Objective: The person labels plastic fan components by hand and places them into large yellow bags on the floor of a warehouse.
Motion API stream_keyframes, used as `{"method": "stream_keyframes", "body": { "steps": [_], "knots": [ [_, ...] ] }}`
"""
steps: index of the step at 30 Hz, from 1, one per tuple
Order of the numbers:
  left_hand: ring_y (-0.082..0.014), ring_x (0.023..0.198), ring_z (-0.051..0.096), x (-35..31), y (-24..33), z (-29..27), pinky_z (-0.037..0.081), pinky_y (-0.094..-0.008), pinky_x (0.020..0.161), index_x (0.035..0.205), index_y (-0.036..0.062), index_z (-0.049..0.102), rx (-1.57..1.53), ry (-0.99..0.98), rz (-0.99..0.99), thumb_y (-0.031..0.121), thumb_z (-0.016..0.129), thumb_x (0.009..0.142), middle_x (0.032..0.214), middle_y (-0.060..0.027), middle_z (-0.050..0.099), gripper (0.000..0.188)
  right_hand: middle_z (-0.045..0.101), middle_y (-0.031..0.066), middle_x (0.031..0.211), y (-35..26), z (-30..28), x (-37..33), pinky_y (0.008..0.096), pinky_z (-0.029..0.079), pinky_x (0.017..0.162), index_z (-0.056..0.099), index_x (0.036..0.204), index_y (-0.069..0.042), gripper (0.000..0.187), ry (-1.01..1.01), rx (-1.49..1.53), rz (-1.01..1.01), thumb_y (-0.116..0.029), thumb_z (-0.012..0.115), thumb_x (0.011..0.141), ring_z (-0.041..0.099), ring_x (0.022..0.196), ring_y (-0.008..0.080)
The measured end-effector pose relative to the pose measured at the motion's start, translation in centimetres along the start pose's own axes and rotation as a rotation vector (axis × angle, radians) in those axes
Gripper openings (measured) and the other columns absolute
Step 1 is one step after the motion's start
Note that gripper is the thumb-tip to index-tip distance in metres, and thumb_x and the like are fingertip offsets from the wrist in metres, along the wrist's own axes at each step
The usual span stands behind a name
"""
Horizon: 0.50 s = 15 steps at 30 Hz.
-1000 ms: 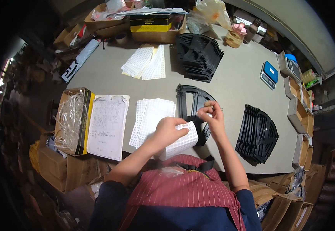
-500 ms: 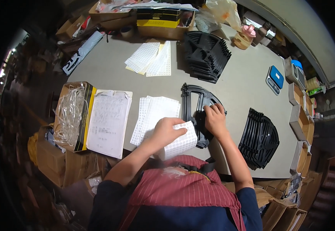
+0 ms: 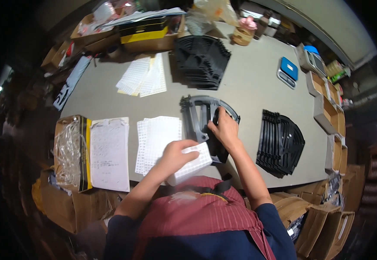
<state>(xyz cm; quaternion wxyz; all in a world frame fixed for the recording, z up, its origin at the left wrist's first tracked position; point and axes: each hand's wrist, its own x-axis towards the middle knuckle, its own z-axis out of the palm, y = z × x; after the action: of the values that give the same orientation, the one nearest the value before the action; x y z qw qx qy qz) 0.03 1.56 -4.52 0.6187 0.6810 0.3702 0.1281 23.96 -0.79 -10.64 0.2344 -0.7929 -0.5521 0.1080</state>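
Note:
My left hand (image 3: 177, 157) is closed around a bent white sheet of small round stickers (image 3: 195, 167), held low over the table's near edge. More such sticker sheets (image 3: 160, 134) lie fanned on the table just left of it. In front of me rests a black, fan-shaped plastic frame (image 3: 193, 117) with a curved outer rim and an open slot. My right hand (image 3: 225, 130) is on this frame's right part, thumb and forefinger curled against its surface. Whether a sticker is under those fingertips is too small to make out.
Stacked black frames stand at the back (image 3: 203, 63) and on the right (image 3: 281, 145). A written page (image 3: 109, 156) lies beside a box of clear strips (image 3: 69, 151) at left. A blue-topped scale (image 3: 289, 69) and small open cartons (image 3: 327, 112) line the right side.
The view has shifted, so the tabletop things sit differently in the picture. The frame appears tilted or turned slightly under my right hand, whose thumb and forefinger are now further apart. My left hand keeps the sticker sheet.

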Motion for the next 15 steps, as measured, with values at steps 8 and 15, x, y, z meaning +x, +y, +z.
{"method": "stream_keyframes", "body": {
  "steps": [8, 15],
  "knots": [
    [-0.013, 0.094, 0.068, -1.7, -0.8, -3.3, 0.054, -0.0274, 0.084, 0.12, -0.0049, 0.071, -0.266, 0.002, -0.183, 0.003, 0.072, 0.086, 0.107, -0.0085, 0.075, 0.035, 0.068, 0.0187, 0.096, 14.5, -17.1, -4.3, 0.0483, 0.054, 0.076, 0.064, 0.13, -0.012, 0.051, 0.45, -0.373, 0.207, -0.027, 0.076, 0.083, 0.068, 0.086, 0.0387],
    [-0.0126, 0.093, 0.068, -0.1, 2.2, -1.5, 0.054, -0.0266, 0.083, 0.12, -0.0057, 0.071, -0.297, -0.119, -0.147, 0.004, 0.073, 0.088, 0.107, -0.0095, 0.074, 0.034, 0.069, 0.0209, 0.099, 25.8, -18.6, -10.5, 0.0497, 0.055, 0.081, 0.067, 0.13, -0.016, 0.051, 0.36, -0.542, 0.362, -0.026, 0.077, 0.081, 0.068, 0.089, 0.0422]
  ]
}}
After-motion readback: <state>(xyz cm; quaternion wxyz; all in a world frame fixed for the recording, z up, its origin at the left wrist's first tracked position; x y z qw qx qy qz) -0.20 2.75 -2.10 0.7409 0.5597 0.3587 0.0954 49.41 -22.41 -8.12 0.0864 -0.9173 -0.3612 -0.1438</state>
